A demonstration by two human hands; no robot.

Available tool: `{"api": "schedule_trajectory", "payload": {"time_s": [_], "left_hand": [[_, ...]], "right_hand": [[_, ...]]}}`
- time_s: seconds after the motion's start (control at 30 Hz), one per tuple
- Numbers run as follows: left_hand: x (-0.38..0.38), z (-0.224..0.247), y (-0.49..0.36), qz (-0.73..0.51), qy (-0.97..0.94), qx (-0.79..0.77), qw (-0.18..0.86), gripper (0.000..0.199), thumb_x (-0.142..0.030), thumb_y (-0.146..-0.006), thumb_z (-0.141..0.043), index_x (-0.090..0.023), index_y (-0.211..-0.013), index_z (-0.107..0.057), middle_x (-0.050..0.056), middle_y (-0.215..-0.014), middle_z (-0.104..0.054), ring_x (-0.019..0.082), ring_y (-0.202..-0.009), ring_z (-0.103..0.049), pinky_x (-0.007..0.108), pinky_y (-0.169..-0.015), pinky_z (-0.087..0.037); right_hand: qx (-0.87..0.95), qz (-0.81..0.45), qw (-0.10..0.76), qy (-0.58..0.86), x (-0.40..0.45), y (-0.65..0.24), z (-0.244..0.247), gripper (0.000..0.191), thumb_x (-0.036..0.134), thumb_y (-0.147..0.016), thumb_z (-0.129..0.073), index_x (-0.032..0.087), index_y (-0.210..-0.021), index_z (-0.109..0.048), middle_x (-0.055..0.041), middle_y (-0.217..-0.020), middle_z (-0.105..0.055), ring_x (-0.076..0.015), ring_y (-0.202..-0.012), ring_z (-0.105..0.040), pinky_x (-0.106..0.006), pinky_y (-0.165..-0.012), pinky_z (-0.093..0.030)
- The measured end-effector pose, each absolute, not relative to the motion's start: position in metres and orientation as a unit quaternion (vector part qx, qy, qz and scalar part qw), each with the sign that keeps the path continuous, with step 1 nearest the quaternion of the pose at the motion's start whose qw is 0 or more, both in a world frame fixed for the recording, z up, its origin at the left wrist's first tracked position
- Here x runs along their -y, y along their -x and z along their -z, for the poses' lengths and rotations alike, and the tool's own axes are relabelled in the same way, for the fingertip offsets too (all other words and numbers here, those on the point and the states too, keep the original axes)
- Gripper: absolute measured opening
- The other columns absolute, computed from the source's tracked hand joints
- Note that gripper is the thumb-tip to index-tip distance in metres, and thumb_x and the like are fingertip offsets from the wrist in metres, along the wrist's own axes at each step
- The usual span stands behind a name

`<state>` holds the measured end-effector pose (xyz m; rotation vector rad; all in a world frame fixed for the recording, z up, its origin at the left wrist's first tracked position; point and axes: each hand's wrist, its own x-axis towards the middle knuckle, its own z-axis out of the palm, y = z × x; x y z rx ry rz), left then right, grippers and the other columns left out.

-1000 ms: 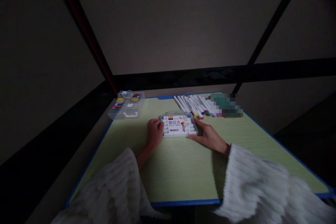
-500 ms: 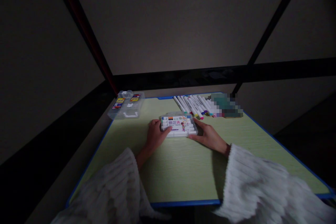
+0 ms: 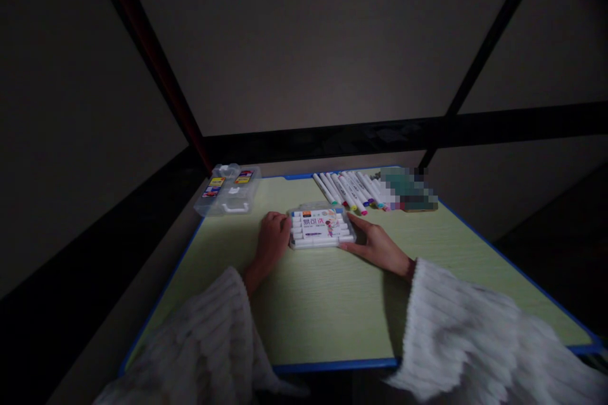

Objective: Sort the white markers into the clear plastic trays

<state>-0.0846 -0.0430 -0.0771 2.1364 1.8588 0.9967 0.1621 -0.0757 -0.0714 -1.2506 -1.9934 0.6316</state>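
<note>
White sleeves (image 3: 458, 329) crossed the near edge of the pale green counter (image 3: 327, 310). Beyond, the grip of the right hand (image 3: 381, 247) held the right end of a clear pen box (image 3: 320, 226) lying mid-counter; the left hand (image 3: 273, 239) curled at its left end, whether gripping I could not tell. Far left lay a clear case (image 3: 236, 197); far right, loose markers (image 3: 350, 191).

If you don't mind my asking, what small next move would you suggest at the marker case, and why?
I would probably close the left hand around the left end of the marker case. The right hand spans its right end from near to far edge, while the left hand sits beside that left end, perhaps just touching.
</note>
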Motion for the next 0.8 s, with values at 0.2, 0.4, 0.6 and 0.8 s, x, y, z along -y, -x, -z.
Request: {"api": "schedule_trajectory", "payload": {"time_s": [0.2, 0.4, 0.6, 0.8], "left_hand": [[0.038, 0.064, 0.109, -0.275, -0.669, -0.69, -0.011, 0.024, -0.027, -0.082, -0.04, -0.017, -0.066, -0.055, 0.006, -0.078, -0.059, 0.018, -0.077, -0.054, 0.03, -0.073, -0.04], [0.046, 0.057, 0.11, -0.222, -0.677, -0.698, -0.076, 0.024, -0.027, -0.084, -0.037, -0.017, -0.07, -0.053, 0.006, -0.081, -0.06, 0.021, -0.082, -0.055, 0.033, -0.07, -0.035], [0.056, 0.047, 0.098, -0.353, -0.662, -0.653, -0.104, 0.025, -0.011, -0.076, -0.044, -0.017, -0.1, -0.047, 0.008, -0.103, -0.056, 0.022, -0.098, -0.05, 0.036, -0.078, -0.034], [0.088, 0.037, 0.065, -0.38, -0.757, -0.515, -0.136, 0.015, -0.021, -0.084, -0.043, -0.018, -0.073, -0.052, 0.004, -0.081, -0.059, 0.018, -0.08, -0.05, 0.035, -0.075, -0.031]], "right_hand": [[0.773, -0.236, 0.34, 0.482, 0.076, -0.164, 0.073, 0.068, 0.036, -0.069, -0.064, 0.011, -0.128, -0.041, -0.0155, -0.121, -0.054, -0.0287, -0.106, -0.055, -0.046, -0.09, -0.044], [0.777, -0.22, 0.343, 0.48, 0.077, -0.165, 0.073, 0.066, 0.037, -0.07, -0.064, 0.012, -0.127, -0.042, -0.0149, -0.121, -0.054, -0.0284, -0.107, -0.054, -0.046, -0.091, -0.044], [0.791, -0.209, 0.336, 0.467, 0.078, -0.165, 0.071, 0.064, 0.036, -0.071, -0.062, 0.011, -0.127, -0.042, -0.0148, -0.121, -0.054, -0.0282, -0.107, -0.054, -0.044, -0.091, -0.044], [0.806, -0.193, 0.319, 0.459, 0.081, -0.158, 0.069, 0.064, 0.038, -0.071, -0.061, 0.01, -0.126, -0.044, -0.0158, -0.122, -0.053, -0.0286, -0.109, -0.053, -0.044, -0.093, -0.042]]}}
